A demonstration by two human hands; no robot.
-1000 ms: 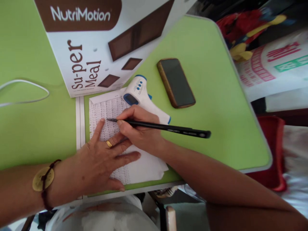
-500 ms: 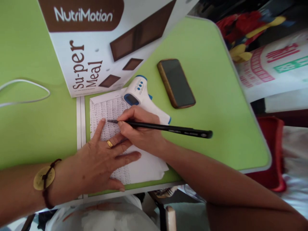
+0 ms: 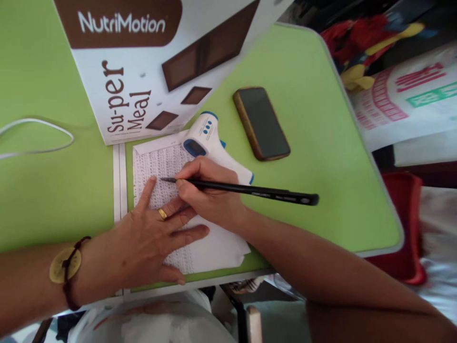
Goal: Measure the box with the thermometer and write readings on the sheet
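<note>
While our left hand [image 3: 143,245] lies palm down across the sheet of paper [image 3: 217,247], we have its fingers spread well apart, the thumb angled toward the near edge of the green table [image 3: 332,157] and the little finger pointing away from us. It grips nothing; it only rests on the page. On its ring finger we wear a gold-coloured ring [image 3: 163,214], and round the wrist a dark cord bracelet [image 3: 70,290] with a round gold-coloured disc.

Our right hand [image 3: 210,193] is closed in a writing grip on a black pen [image 3: 257,190], the thumb and fingers pinching it close to its point. The pen slants across the hand, its far end sticking out to the right above the forearm. Its point is over the written rows, just beside the tip of our left little finger; whether it touches the page, we cannot tell. Our right hand overlaps the left ring finger's end.

The paper lies near the table's front edge, dense with small writing in its left part. A white and blue thermometer [image 3: 202,133] lies over its upper right corner, next to our right knuckles, and a phone [image 3: 262,123] lies beyond that.
</note>
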